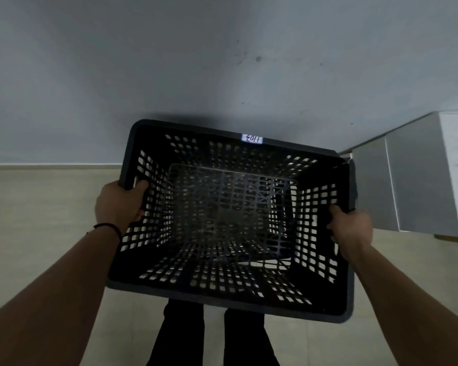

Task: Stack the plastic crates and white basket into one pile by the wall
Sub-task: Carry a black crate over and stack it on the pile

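- The left hand [122,203] is gripping the left rim of a black perforated plastic crate [328,299], thumb hooked over the edge into the inside and fingers wrapped under it.
- A thin dark band [109,228] is sitting around the left wrist.
- The right hand [351,229] is clutching the crate's right rim the same way, closed tight on the edge.
- The crate is hanging between both hands, open side up, well above the pale floor [37,220] and close to the grey wall [169,62].
- A small white label [252,138] with handwritten digits is sticking to the crate's far rim.
- A white cabinet [421,175] is standing against the wall, just beside the crate's far right corner.
- Dark trouser legs [183,336] are showing below the crate's near edge.
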